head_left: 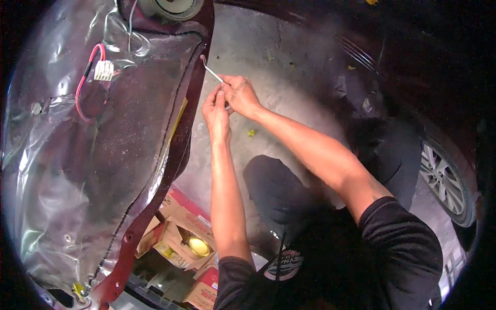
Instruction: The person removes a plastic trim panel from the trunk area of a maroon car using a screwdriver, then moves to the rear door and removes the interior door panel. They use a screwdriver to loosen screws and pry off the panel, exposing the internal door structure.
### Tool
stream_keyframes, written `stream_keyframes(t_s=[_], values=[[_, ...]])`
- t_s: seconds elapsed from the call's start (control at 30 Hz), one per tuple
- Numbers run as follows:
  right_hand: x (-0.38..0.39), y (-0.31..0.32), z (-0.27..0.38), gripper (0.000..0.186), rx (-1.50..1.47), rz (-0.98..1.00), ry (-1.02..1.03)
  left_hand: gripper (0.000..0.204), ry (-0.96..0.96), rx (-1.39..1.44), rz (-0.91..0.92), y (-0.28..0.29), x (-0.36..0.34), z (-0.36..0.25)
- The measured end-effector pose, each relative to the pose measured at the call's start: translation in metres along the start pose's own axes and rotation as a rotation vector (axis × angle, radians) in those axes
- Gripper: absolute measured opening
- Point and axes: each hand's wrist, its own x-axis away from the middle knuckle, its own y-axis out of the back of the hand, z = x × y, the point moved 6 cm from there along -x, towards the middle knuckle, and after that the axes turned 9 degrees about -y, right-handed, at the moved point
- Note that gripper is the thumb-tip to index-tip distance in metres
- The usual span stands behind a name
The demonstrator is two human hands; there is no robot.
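A slim pale metal rod with a bent tip [213,73] reaches from my hands to the dark red edge of a car door [194,85]. Its tip touches the door edge, near a small round spot. My right hand [240,95] is closed around the rod's near end. Just below and to the left, my left hand [216,114] is also closed, its thumb and fingers pressed together at the same end of the rod. The fingers partly hide the grip. Clear plastic sheeting [57,175] covers the door's inner side, bordered by a black bead of sealant.
Red and black wires with a white connector [104,70] hang over the sheeting. A round speaker [175,7] sits at the door's top. Cardboard boxes [188,219] and a yellow-lidded can [199,246] stand below the door. A car wheel [443,178] is at the right.
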Motion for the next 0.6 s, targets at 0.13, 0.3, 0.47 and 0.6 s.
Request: stream_keyframes(t_s=[0.13, 0.3, 0.47, 0.6], values=[[0.000, -0.008, -0.009, 0.033, -0.116, 0.065, -0.044, 0.036, -0.022, -0.047, -0.003, 0.003, 0.001, 0.002], [-0.009, -0.015, -0.021, 0.034, -0.071, 0.022, 0.035, 0.036, -0.029, -0.134, 0.019, 0.003, 0.002, -0.012], [-0.011, -0.015, -0.025, 0.033, -0.132, -0.013, 0.050, 0.037, -0.050, -0.185, 0.027, 0.003, 0.003, -0.015], [-0.008, -0.014, -0.022, 0.033, -0.095, -0.040, 0.061, 0.038, -0.148, -0.275, 0.039, 0.004, 0.001, -0.022]])
